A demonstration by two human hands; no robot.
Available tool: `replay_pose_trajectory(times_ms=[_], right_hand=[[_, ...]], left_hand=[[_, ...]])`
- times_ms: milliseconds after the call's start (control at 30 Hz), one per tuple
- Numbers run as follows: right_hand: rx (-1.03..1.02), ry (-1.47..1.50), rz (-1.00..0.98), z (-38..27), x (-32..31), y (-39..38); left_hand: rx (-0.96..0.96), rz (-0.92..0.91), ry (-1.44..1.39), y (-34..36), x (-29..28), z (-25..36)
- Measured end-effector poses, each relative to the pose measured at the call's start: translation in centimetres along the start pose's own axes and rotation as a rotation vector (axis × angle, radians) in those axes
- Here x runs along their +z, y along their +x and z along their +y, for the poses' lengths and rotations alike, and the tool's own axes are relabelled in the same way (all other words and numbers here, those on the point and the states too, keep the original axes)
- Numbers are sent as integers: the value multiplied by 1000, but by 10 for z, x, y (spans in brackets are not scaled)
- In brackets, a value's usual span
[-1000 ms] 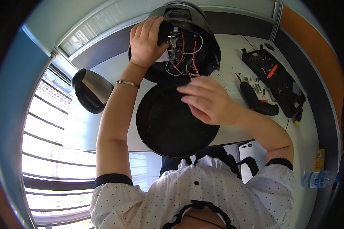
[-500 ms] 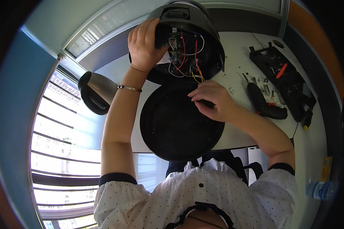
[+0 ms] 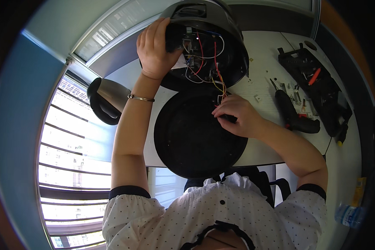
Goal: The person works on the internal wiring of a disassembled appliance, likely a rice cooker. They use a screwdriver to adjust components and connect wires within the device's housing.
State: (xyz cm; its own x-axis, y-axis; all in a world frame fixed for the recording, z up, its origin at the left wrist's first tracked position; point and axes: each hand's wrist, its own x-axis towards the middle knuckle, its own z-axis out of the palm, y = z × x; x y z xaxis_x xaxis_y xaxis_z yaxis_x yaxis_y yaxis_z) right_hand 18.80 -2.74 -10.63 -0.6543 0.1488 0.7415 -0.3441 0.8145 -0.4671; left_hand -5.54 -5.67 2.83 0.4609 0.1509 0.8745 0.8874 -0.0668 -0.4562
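Note:
An electric cooker (image 3: pixel 241 54) lies tipped on its side at the back of the table, its open underside toward me, showing red, white and yellow wires. My left hand (image 3: pixel 156 50) is closed over the left edge of its housing, the thumb inside. In front lies a round black cover (image 3: pixel 191 137), hollow side up. A bundle of thin wires (image 3: pixel 221 88) runs from the cooker to the cover's upper right edge. There my right hand (image 3: pixel 237 114) is closed in a pinch, fingertips over the cover. What it pinches is hidden by the fingers.
A black power screwdriver (image 3: pixel 291 110) lies to the right among small metal parts, beside an open black tool case (image 3: pixel 314 79) with a red-handled tool (image 3: pixel 314 76). A steel kettle (image 3: pixel 112 96) stands left of my forearm. A plastic bottle (image 3: pixel 349 215) is at the lower right.
My right hand has moved slightly right and down, away from the cooker, and more of the wire bundle shows above it. The left hand keeps its hold on the cooker. The whole view has shifted slightly.

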Motion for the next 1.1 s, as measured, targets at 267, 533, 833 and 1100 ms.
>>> replay_pose_trajectory(times_ms=[267,533,833,1100], right_hand=[[5,-13,-2,1,1,-1],[31,-22,-39,2,-1,-1],[19,-4,-23,4,1,-1],[18,-13,-14,2,0,-1]], left_hand=[[9,11,9,-1,1,-1],[-13,3,-1,-1,2,-1],[-14,-8,25,-2,2,0],[-10,2,23,-1,1,1]])
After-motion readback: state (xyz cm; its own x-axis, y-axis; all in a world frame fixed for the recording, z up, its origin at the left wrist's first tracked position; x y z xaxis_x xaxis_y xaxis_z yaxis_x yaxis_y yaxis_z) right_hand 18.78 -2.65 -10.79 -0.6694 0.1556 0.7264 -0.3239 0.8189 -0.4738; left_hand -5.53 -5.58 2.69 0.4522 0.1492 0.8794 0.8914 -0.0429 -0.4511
